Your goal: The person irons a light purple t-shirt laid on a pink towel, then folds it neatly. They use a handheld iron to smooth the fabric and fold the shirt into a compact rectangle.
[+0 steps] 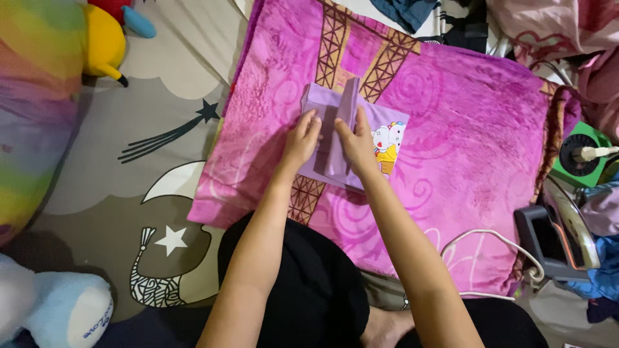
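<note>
**A:** Left hand (302, 138) lies flat and open on the small lilac garment (351, 138), mid-frame on the pink blanket (464, 129). Right hand (354, 143) pinches its raised centre fold. I'd guess that fold flops if the pinch loosens.

**B:** Also, the clothes iron (558, 241) at right sits near the blanket edge, cord (480, 240) trailing: could snag. No containers visible.
</note>
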